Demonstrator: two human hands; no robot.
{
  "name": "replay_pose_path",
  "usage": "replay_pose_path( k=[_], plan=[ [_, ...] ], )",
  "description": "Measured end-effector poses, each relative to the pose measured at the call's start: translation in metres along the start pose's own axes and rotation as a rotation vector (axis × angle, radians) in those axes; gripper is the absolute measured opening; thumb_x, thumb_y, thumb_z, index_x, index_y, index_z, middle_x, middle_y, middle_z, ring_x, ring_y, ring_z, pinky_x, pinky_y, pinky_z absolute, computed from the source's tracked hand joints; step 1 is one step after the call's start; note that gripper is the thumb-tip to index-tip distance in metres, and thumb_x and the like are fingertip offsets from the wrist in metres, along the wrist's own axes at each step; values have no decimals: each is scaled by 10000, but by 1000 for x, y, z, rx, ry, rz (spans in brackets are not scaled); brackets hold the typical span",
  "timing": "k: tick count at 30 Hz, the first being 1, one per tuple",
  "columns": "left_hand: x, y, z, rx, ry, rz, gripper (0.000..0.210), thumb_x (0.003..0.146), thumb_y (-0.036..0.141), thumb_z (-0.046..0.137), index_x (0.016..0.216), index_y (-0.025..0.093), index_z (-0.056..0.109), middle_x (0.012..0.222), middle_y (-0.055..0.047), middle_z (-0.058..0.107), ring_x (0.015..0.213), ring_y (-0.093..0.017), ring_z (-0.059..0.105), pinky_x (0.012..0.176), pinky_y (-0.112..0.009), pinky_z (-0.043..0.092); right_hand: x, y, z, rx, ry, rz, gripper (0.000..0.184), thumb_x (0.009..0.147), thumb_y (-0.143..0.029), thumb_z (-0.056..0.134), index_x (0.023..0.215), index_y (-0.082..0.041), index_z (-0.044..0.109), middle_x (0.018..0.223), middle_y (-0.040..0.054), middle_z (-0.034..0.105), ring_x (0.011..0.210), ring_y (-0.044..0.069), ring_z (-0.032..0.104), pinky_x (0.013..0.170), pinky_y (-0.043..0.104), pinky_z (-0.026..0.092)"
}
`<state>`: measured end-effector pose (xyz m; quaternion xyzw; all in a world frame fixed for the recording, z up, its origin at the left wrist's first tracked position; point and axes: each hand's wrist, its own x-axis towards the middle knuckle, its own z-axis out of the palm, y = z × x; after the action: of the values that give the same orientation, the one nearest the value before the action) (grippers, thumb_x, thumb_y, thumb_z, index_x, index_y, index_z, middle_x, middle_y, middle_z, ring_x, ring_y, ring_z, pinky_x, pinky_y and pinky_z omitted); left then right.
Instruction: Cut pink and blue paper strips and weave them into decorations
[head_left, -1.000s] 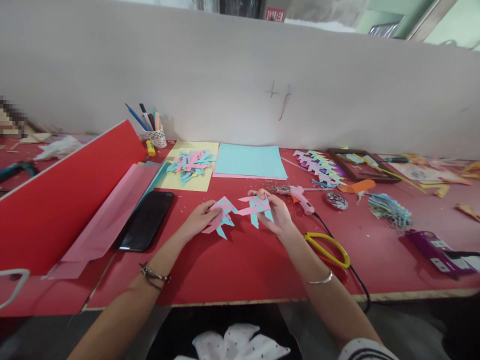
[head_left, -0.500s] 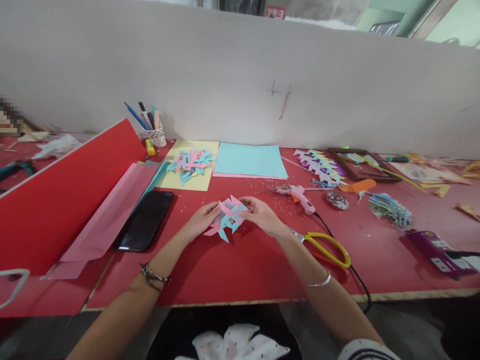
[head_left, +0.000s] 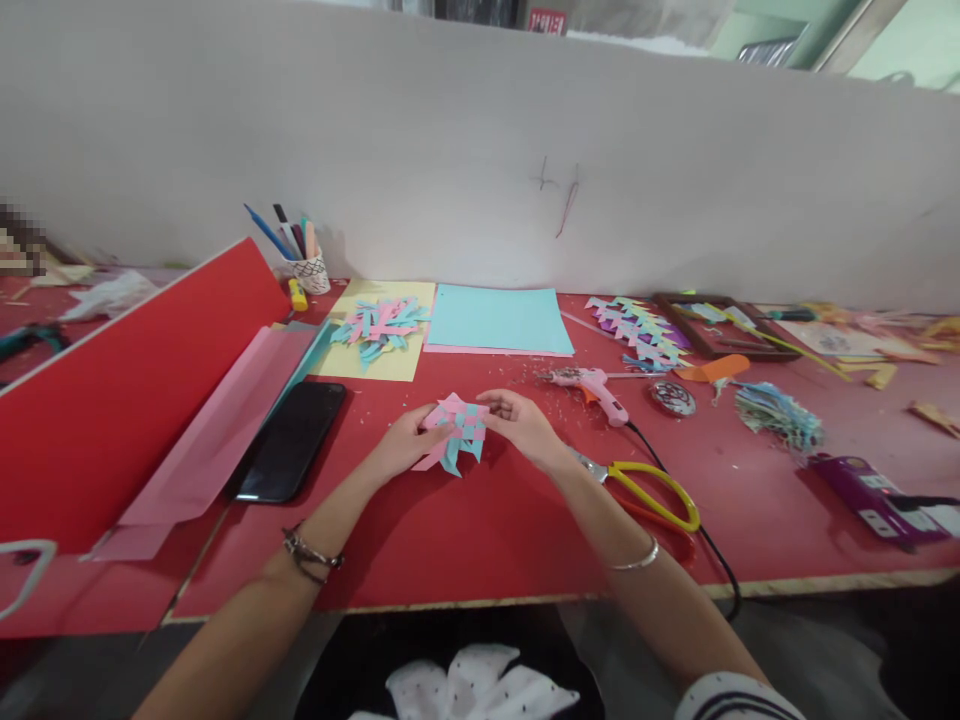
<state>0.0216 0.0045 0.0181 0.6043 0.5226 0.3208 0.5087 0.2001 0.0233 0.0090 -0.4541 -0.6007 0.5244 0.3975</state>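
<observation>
A small woven piece of pink and light-blue paper strips (head_left: 466,425), with pointed loose ends hanging at its lower side, is held above the red table. My left hand (head_left: 405,440) grips its left side, thumb on top and fingers behind. At the right edge, the thumb and fingertips of my right hand (head_left: 523,428) are closed around the border of the weave. Just beyond my hands, a heap of pink and blue folded strips (head_left: 381,325) lies on a pale yellow sheet (head_left: 405,367).
Right of my hands are a pink glue gun (head_left: 592,385), yellow-handled scissors (head_left: 652,490) and a purple power strip (head_left: 874,495). A black phone (head_left: 292,445) and a red board (head_left: 150,390) lie left. Blue paper (head_left: 499,318) and a woven strip band (head_left: 637,330) are farther back.
The woven piece has turned in my hands, its checkered face now showing more squarely. My left thumb reaches further over it, and my right fingers have shifted at its edge.
</observation>
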Motion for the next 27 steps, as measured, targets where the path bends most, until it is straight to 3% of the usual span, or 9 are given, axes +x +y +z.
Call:
replay_pose_path(
  k=[5,11,19,23,27],
  plan=[
    [0,-1,1,9,-4,21,481,655,471,540,996,133,567,948,-68,662,852,-213,594,694,-281,471,-3,-2,2,15,-63,20,208,632,-308,599,787,-173,628,791,27,649,698,139,564,713,303,430],
    [1,-4,-1,-1,-61,32,558,595,436,594,1066,141,548,1010,-75,658,897,-231,598,762,-315,466,-3,-7,1,-33,53,74,165,618,-328,581,622,-168,618,631,-12,606,621,114,516,644,262,403],
    [-1,-3,-4,-8,-53,16,505,618,481,586,994,145,607,983,-78,676,903,-249,604,734,-311,471,-1,-6,-5,-35,176,69,200,630,-374,549,595,-178,570,530,-42,492,526,88,413,525,227,334],
    [0,-5,-5,-1,-6,7,510,617,483,589,997,145,611,972,-84,677,864,-239,608,681,-291,469,0,-4,-8,-14,185,70,195,629,-371,551,649,-179,584,594,-25,551,587,109,479,555,234,364],
    [4,-10,-5,16,31,-5,456,626,495,556,883,129,643,817,-66,688,764,-219,601,620,-275,448,0,-4,-4,24,133,78,207,596,-333,575,726,-175,614,705,2,625,681,131,541,654,264,416]
  ],
)
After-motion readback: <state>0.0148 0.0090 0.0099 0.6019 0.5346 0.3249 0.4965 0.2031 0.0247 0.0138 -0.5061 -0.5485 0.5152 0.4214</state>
